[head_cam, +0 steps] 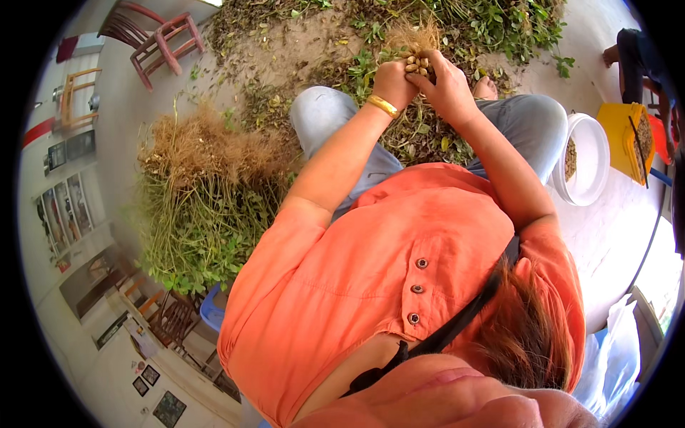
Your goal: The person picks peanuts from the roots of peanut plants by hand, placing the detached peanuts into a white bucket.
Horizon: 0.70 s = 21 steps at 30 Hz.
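Note:
My left hand [395, 83], with a gold bracelet [382, 106] at its wrist, is closed around part of a peanut plant. Its brown, hairy roots [415, 37] fan out just beyond my fingers. Close against it, my right hand [448, 90] grips a cluster of pale peanut pods [417, 65] between thumb and fingers. Both hands meet above the gap between my knees. Some of the stems are hidden behind the hands. Loose leaves and stems [428, 134] lie on the floor below.
Pulled peanut plants [214, 198] are heaped at my left, roots up; more greenery [497, 27] lies ahead. A white bucket [582, 160] holding some pods stands by my right knee, next to a yellow container [621, 142]. A red wooden chair [166, 48] is far left; another person [634, 64] is at right.

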### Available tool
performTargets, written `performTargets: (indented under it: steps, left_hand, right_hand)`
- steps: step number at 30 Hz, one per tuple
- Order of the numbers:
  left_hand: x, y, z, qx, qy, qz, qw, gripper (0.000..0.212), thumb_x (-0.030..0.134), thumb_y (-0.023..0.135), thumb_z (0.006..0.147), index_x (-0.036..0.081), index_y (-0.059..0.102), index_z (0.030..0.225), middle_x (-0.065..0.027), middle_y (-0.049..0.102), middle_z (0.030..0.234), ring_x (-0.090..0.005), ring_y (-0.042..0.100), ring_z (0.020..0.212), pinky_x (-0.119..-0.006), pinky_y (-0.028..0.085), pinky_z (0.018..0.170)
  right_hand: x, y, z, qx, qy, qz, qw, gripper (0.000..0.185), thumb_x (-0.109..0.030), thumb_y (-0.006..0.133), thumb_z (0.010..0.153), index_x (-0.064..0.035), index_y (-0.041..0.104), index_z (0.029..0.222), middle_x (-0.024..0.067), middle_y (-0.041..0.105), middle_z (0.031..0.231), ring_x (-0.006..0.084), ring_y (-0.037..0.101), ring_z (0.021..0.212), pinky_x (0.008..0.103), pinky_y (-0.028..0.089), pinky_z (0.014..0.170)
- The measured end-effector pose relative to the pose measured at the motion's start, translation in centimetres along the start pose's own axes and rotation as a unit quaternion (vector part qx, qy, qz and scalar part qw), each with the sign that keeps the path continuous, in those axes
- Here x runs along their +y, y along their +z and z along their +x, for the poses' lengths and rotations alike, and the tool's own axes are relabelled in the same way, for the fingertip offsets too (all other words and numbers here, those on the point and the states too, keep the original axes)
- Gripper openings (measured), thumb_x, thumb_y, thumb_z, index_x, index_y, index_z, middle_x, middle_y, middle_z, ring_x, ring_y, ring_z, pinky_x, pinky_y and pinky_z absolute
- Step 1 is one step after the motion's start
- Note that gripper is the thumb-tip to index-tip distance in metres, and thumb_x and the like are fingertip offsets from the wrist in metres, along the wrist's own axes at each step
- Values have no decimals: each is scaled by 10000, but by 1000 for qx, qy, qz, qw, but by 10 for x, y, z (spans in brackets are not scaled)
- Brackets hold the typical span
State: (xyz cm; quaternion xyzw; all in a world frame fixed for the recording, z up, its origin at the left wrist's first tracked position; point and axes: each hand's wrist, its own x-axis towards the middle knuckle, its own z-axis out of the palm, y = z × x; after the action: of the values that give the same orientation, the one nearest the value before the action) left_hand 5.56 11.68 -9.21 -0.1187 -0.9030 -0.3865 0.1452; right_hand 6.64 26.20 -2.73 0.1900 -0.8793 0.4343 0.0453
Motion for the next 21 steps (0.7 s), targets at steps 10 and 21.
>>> performTargets:
  steps: [10,21]
  left_hand:
    - [20,-12,2,-48,-91,-64,993,131,153,708,713,31,670,687,-193,654,707,-357,655,657,-426,529,601]
    - [1,1,-2,-24,-63,-34,997,113,145,675,736,34,687,721,-204,644,698,-375,649,658,-443,529,607]
  right_hand:
    - [18,-15,-3,-94,56,101,989,352,-109,670,829,6,558,1142,225,668,933,369,669,866,396,527,744]
    - [17,9,0,-29,47,42,998,365,-173,697,851,-15,561,1150,199,677,949,320,677,855,365,531,749]
